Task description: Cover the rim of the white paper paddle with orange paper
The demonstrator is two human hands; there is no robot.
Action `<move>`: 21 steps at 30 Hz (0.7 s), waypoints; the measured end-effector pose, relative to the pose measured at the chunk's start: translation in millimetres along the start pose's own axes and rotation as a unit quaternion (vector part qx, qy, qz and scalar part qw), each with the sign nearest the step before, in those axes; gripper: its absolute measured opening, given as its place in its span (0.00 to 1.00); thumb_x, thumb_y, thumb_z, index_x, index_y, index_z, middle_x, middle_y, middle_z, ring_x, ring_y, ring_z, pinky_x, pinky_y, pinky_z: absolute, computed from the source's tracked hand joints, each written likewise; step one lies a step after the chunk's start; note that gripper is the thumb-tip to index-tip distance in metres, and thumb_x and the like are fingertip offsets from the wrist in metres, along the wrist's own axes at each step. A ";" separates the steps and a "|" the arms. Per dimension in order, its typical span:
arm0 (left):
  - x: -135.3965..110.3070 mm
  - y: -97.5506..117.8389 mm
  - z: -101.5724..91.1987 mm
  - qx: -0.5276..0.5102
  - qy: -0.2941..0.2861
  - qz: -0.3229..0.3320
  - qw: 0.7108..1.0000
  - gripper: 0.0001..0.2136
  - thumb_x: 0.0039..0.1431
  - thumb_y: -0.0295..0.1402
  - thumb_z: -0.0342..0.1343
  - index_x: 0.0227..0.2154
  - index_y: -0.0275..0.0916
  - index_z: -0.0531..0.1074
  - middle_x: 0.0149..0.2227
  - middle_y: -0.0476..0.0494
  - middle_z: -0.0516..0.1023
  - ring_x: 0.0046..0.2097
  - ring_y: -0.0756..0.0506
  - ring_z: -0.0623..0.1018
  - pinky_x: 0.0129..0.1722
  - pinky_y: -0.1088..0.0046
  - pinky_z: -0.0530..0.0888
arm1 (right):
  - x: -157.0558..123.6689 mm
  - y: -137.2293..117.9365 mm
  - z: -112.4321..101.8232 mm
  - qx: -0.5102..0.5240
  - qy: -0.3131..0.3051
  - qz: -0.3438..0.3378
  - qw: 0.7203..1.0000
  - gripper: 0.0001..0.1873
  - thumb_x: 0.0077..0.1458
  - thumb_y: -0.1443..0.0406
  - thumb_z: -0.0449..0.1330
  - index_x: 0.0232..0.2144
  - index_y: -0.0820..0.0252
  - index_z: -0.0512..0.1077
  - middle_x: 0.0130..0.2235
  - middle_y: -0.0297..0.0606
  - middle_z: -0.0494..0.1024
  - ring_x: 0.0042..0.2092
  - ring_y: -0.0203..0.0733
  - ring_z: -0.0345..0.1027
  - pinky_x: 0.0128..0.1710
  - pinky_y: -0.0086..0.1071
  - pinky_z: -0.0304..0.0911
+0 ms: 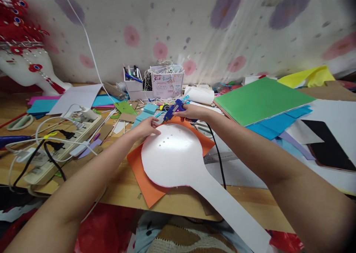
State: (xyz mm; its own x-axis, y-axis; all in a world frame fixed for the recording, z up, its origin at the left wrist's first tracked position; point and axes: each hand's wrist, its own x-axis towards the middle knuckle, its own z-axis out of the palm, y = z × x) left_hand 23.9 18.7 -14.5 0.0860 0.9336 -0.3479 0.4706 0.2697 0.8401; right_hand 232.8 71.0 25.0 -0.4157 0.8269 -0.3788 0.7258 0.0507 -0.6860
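Note:
A white paddle-shaped cutout (172, 156), with a round head and a long handle, lies over an orange sheet (151, 193). Several small marks dot its head. My left hand (150, 127) is at the upper left rim of the head, thumb stretched over the white surface and fingers curved beyond the edge. A gap shows between thumb and fingers. In my right hand (189, 112) is a blue glue gun (174, 110), gripped above the head's top edge. Its nozzle points left and down, toward my left hand. The fingertips of my right hand are partly hidden behind the gun.
A power strip (69, 145) with tangled cables lies left. Pens and wires fill a white organizer (167, 84) at the back. A green board (264, 99) and a black phone-like slab (330, 145) lie right. A black cord (219, 156) runs beside the cutout.

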 end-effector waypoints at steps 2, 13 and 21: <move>-0.3 -0.1 -0.1 0.000 -0.002 -0.006 1.000 0.30 0.31 0.23 0.66 0.42 0.36 0.62 0.37 0.46 0.69 0.41 0.47 0.72 0.38 0.71 0.70 | 2.9 0.6 -0.7 0.001 -0.002 -0.002 1.000 0.18 0.50 0.52 0.59 0.30 0.62 0.63 0.25 0.34 0.72 0.18 0.25 0.55 0.16 0.22 0.52; 3.8 -6.9 -7.6 -0.014 0.004 -0.017 1.000 0.32 0.28 0.24 0.67 0.42 0.38 0.62 0.37 0.46 0.68 0.41 0.46 0.72 0.40 0.68 0.71 | 16.8 -6.7 -7.2 -0.073 -0.029 -0.016 0.997 0.21 0.47 0.50 0.61 0.30 0.62 0.64 0.24 0.35 0.72 0.18 0.26 0.56 0.16 0.23 0.52; 3.2 -6.4 -4.8 -0.001 -0.008 -0.015 1.000 0.33 0.29 0.27 0.68 0.43 0.37 0.61 0.38 0.46 0.68 0.43 0.45 0.72 0.42 0.68 0.70 | 16.2 -6.8 -10.9 -0.057 -0.039 -0.002 0.998 0.20 0.47 0.51 0.61 0.29 0.62 0.64 0.23 0.33 0.70 0.19 0.26 0.56 0.17 0.22 0.53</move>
State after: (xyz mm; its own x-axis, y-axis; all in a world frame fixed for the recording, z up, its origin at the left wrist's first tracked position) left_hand 16.9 21.1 -19.0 0.0860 0.9208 -0.3803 0.4714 0.2987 0.8298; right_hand 227.1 90.2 30.4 -0.4572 0.7811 -0.4252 0.7798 0.1222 -0.6140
